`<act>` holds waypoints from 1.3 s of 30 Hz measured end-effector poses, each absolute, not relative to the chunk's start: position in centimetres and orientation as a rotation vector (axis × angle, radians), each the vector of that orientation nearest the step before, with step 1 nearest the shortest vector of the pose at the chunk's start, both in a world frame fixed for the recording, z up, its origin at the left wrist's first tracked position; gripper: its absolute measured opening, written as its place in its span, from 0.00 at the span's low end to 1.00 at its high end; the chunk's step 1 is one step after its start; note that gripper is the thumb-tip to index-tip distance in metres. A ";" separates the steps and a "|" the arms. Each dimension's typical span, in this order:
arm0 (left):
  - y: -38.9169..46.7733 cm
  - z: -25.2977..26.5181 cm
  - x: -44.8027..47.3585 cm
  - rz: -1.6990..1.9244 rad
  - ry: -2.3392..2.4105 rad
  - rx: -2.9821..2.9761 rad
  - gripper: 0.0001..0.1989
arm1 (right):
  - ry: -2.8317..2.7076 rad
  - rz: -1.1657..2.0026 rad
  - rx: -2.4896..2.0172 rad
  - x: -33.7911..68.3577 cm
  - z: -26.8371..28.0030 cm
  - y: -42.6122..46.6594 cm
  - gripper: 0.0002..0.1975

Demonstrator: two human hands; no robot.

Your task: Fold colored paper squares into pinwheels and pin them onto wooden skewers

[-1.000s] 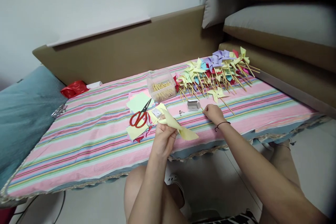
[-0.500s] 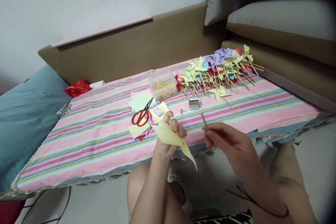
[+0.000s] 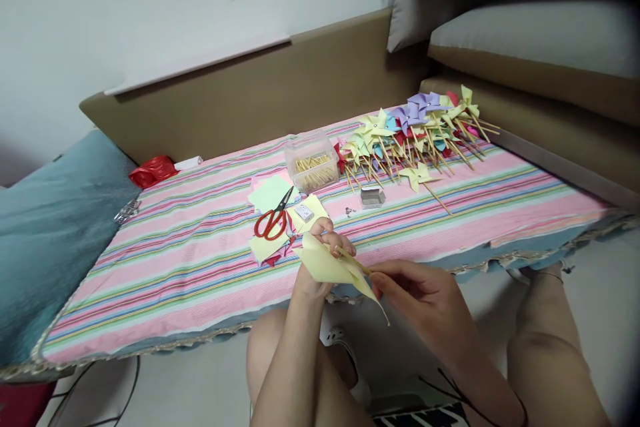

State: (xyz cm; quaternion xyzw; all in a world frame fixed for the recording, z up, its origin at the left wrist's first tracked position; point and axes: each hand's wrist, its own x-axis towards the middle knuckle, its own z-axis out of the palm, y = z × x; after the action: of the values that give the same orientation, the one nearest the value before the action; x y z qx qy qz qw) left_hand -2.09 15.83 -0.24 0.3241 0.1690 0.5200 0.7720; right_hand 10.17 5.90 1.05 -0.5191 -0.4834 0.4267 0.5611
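My left hand (image 3: pixel 330 240) is closed on a pale yellow paper pinwheel head (image 3: pixel 325 263), its folded blades hanging down towards the right. Between the thumb and fingers of my right hand (image 3: pixel 415 290) is a thin wooden stick (image 3: pixel 356 260). The stick's far end lies at the paper, close to my left fingertips; whether it is fixed there I cannot tell. Beyond my hands, on the striped cloth (image 3: pixel 190 247), lie red-handled scissors (image 3: pixel 273 217) on coloured paper squares (image 3: pixel 273 192). A small white box (image 3: pixel 304 213) rests on a yellow sheet.
A clear plastic box (image 3: pixel 313 163) holds many short sticks. Finished pinwheels (image 3: pixel 410 123) are heaped at the right, one yellow pinwheel (image 3: pixel 419 177) lying in front. An opened small grey box (image 3: pixel 373 197) and tiny metal pieces (image 3: pixel 349 211) lie nearby. Red plastic (image 3: pixel 153 171) sits far left.
My right hand has moved left and down, bringing the stick from upright and apart to the yellow paper. My left hand keeps hold of the paper; the view has shifted slightly.
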 end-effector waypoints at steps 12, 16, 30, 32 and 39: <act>15.7 0.1 -2.1 1.149 0.367 0.714 0.23 | -1.146 0.964 -1.221 9.8 1.2 5.7 0.09; 15.7 0.0 -2.0 1.135 0.376 0.704 0.26 | -1.144 0.883 -1.257 9.8 1.2 5.7 0.07; 15.6 0.3 -2.2 1.089 0.397 0.703 0.24 | -1.210 0.696 -1.298 9.5 1.7 5.5 0.07; 15.6 0.3 -2.1 1.088 0.397 0.701 0.26 | -1.205 0.678 -1.306 9.5 1.7 5.4 0.07; 15.6 0.2 -2.0 1.120 0.385 0.718 0.27 | -1.205 0.642 -1.324 9.5 1.6 5.6 0.07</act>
State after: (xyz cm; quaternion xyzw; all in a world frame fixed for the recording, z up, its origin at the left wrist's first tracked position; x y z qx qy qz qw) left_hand -2.04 15.62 0.17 0.3311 0.1774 0.5164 0.7695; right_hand 9.50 5.55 1.61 -0.5665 -0.5156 0.2749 0.5811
